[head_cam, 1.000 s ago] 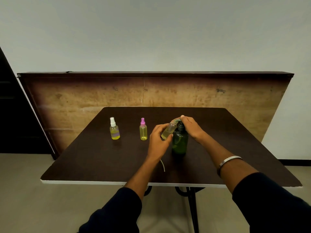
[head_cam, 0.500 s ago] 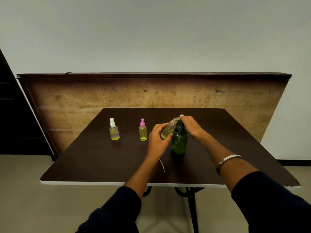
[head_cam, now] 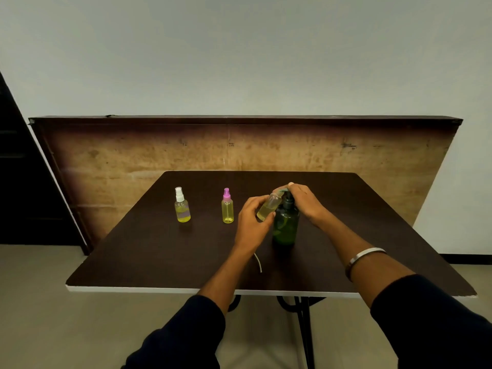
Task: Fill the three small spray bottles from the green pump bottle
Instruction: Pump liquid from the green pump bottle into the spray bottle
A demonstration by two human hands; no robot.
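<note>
Leftmost, white-capped spray bottle (head_cam: pixel 182 209) upright on table (head_cam: pixel 149 251), pink-capped spray bottle (head_cam: pixel 227 209) right of it, left hand (head_cam: pixel 253 222) gripping uncapped tilted bottle (head_cam: pixel 269 209) at pump spout, green pump bottle (head_cam: pixel 286 226) upright, right hand (head_cam: pixel 303 199) curled over pump head.

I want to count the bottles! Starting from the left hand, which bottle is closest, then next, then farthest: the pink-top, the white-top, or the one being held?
1. Uncapped bottle, held in the left hand.
2. Pink-top bottle, just to its left.
3. White-top bottle, farthest left.
</note>
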